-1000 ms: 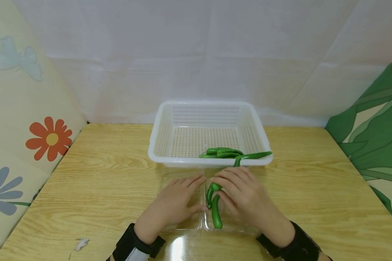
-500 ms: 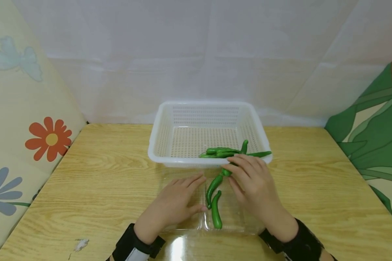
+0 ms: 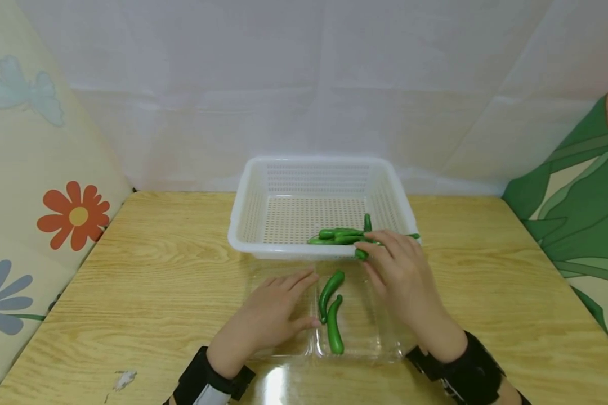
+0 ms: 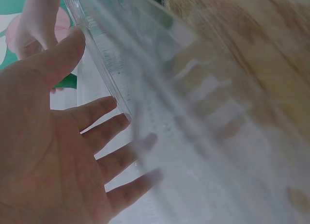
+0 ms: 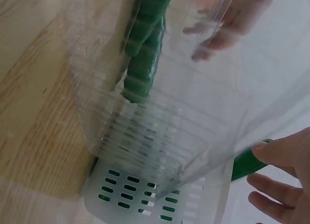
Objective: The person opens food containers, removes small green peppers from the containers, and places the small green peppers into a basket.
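A green chili pepper (image 5: 247, 165) is pinched between the thumb and fingers of my right hand (image 3: 405, 275), at the near rim of a white perforated basket (image 3: 278, 247). Its ends show above and below the fingers in the head view. My left hand (image 3: 268, 315) lies over the left part of a clear plastic two-compartment container (image 3: 360, 358), fingers extended and thumb near the divider. In the right compartment lie two curved peppers, an upper pepper (image 3: 330, 292) and a lower pepper (image 3: 335, 332). Several more peppers (image 3: 339, 233) rest inside the basket near its front wall.
The basket stands behind the container on a wood-grain table (image 3: 157, 292). A white cloth (image 3: 284, 84) hangs behind it. Flower-patterned panels flank both sides, and a worn spot (image 3: 125, 379) marks the table at front left.
My right hand has carried a pepper from over the container's right compartment up and away to the basket's near rim. The left hand has stayed put.
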Demonstrator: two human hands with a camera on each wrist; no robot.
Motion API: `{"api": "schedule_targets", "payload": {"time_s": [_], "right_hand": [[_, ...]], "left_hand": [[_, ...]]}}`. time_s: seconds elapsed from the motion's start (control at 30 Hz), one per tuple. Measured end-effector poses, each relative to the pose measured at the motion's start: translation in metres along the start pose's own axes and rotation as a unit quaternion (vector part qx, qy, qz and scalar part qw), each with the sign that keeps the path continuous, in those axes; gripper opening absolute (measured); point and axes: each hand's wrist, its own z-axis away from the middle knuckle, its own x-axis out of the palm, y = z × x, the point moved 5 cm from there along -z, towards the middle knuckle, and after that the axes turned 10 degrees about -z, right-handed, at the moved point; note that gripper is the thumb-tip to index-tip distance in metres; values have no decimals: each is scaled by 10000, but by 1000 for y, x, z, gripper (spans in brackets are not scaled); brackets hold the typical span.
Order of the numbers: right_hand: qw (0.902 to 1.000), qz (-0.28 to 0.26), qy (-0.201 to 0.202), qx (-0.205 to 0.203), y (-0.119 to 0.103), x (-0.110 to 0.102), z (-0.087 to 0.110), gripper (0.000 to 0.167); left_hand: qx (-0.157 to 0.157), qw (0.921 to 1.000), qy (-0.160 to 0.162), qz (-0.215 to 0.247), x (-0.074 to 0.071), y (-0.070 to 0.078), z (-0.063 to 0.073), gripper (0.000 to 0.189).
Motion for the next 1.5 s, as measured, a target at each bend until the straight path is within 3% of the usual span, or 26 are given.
{"api": "schedule_targets", "payload": {"time_s": [0.93, 1.5], "right_hand": [[9985, 275, 91, 465, 34, -8, 2, 44], [9979, 381, 40, 523, 42, -5, 5, 41]], "left_hand": [[11, 10000, 12, 1, 0, 1, 0, 79], [-1, 10000, 40, -46, 1, 0, 0, 80]]}}
